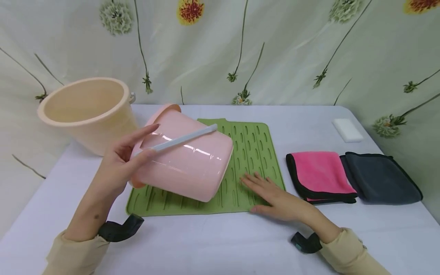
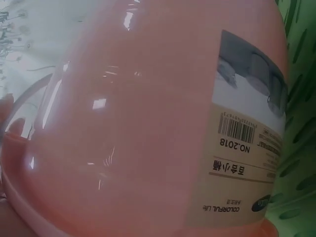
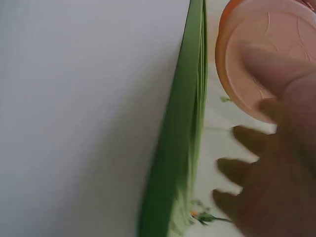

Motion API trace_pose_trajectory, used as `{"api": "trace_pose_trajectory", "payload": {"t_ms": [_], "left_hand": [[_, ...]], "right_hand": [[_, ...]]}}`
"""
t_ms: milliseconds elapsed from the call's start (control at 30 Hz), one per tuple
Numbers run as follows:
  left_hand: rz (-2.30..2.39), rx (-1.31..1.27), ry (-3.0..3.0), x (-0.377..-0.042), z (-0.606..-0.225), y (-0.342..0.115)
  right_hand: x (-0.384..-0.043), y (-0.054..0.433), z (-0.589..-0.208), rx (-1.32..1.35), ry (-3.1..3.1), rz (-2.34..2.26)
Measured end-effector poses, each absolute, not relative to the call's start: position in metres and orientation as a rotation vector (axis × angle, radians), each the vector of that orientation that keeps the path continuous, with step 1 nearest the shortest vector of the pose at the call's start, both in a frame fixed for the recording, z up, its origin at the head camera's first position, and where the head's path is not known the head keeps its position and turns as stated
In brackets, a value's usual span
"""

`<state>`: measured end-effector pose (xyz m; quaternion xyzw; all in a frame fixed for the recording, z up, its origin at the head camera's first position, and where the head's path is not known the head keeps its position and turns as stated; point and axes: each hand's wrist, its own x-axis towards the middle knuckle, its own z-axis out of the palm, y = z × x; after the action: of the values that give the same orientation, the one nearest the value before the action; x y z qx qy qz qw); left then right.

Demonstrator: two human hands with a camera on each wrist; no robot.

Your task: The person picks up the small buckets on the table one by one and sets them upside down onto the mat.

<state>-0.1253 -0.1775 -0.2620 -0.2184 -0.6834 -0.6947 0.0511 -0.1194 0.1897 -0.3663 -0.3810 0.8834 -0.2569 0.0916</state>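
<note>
A pink bucket point(image 1: 189, 156) lies tilted on its side over the green mat point(image 1: 258, 152), its base towards the right. My left hand point(image 1: 118, 164) grips it at the rim end, with the thumb by the pale handle point(image 1: 185, 138) that crosses its side. A printed label point(image 2: 242, 143) with a barcode shows on the bucket in the left wrist view. My right hand point(image 1: 275, 196), fingers extended, is at the mat's front right corner, apart from the bucket. Whether it touches the mat, I cannot tell. The bucket's round base point(image 3: 271, 29) appears beyond that hand in the right wrist view.
A larger cream bucket point(image 1: 113, 124) stands upright at the back left. On the right lie a folded pink cloth with black edging point(image 1: 323, 172) and a dark grey cloth point(image 1: 385, 181). A white block point(image 1: 347, 130) sits behind them. A flowered curtain point(image 1: 285, 57) hangs past the table's back edge.
</note>
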Motion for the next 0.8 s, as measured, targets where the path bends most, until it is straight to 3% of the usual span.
{"api": "trace_pose_trajectory", "payload": {"t_ms": [133,400,800], "left_hand": [[-2.146,-0.69,-2.062,-0.132,-0.274,-0.179],[-2.252,-0.896,-1.973,-0.138,-0.286,-0.181],[-2.453,-1.069,-1.825,-0.141,-0.295,-0.187]], "right_hand": [[-0.123,0.189,-0.347,-1.139,2.703,-0.931],[-0.138,0.175,-0.318,-1.506,2.775,-1.11],[-0.141,0.147,-0.312,-1.708,2.583,-1.374]]}}
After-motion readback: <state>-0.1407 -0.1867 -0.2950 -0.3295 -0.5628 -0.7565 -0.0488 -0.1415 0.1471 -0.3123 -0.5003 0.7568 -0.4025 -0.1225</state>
